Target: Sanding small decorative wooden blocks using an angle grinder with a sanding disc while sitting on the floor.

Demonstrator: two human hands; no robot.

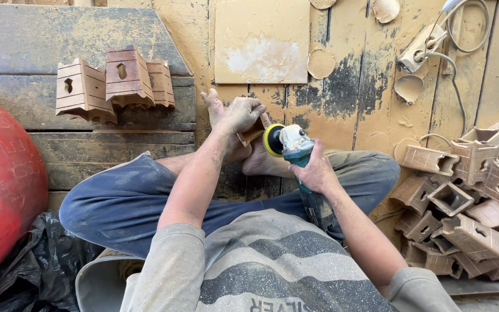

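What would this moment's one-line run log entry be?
left hand: holds wooden piece | right hand: grips angle grinder | disc by piece | pile right

Packages: black plastic bag (36, 260), crumpled, lower left, beside the drum.
Signs: raised lettering on the red drum (1, 179), left edge.
Labels, screens: none visible.

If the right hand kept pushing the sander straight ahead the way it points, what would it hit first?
Most likely the small wooden piece held by the left hand; the right hand's sander disc faces it, seemingly touching.
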